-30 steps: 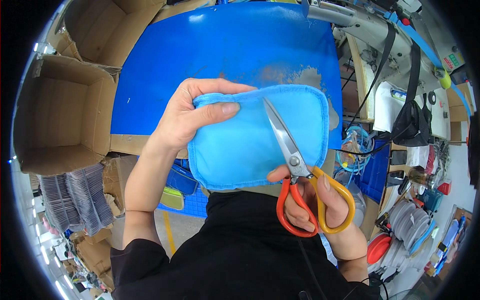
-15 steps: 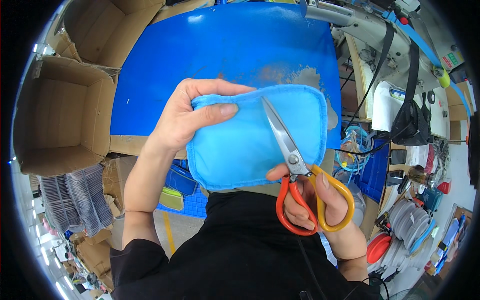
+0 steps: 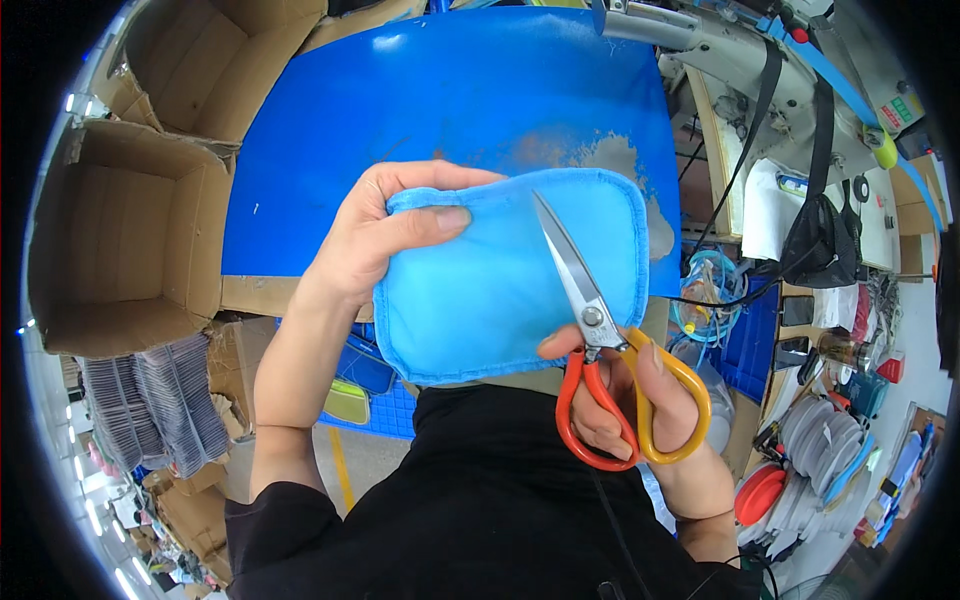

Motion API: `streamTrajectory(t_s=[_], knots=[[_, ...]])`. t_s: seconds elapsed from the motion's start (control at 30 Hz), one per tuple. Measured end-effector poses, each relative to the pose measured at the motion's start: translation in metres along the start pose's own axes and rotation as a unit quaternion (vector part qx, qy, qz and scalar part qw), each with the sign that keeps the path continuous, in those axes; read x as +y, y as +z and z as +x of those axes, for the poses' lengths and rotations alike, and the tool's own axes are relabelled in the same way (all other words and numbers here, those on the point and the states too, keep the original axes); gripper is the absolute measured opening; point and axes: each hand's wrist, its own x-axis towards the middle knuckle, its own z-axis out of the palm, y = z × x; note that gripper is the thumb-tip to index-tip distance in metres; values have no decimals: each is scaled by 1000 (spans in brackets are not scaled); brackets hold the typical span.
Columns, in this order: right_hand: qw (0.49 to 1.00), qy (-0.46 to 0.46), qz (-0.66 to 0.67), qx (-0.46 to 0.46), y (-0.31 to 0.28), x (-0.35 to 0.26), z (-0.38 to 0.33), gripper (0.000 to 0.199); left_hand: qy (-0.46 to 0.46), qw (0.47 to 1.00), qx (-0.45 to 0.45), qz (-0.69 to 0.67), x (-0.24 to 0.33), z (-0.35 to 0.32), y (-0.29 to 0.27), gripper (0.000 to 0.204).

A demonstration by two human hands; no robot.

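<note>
A flat light-blue fabric pouch (image 3: 480, 290) with a stitched, bound edge is held up in front of me. My left hand (image 3: 385, 225) grips its upper left corner, thumb on the near face and fingers behind the top edge. In my right hand (image 3: 640, 400) is a pair of scissors (image 3: 592, 316) with one red and one yellow handle. The fingers pass through both loops. Its blades look closed together and point up and left, lying over the pouch's right part with the tip just below the top edge. Whether the blades touch the fabric I cannot tell.
Behind the pouch lies a blue work surface (image 3: 440, 100) with worn patches. Open cardboard boxes (image 3: 120, 240) stand at the left, above stacked grey sheets (image 3: 170, 405). On the right are a sewing machine arm (image 3: 740, 60), a black hanging bag (image 3: 822, 240) and several spools (image 3: 805, 440).
The scissors' tip has shifted slightly to the right over the pouch. The pouch has barely moved, and both hands keep their grips.
</note>
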Motion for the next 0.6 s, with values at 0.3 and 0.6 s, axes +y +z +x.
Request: streamTrajectory(t_s=[0.3,0.6], knots=[[1000,-10,-3,-12,-3,1,0,67,2,1000,-6,-4,-1,0,0,43],[1000,-9,-4,-20,-3,0,1,69,6,1000,-15,5,-1,0,0,43]])
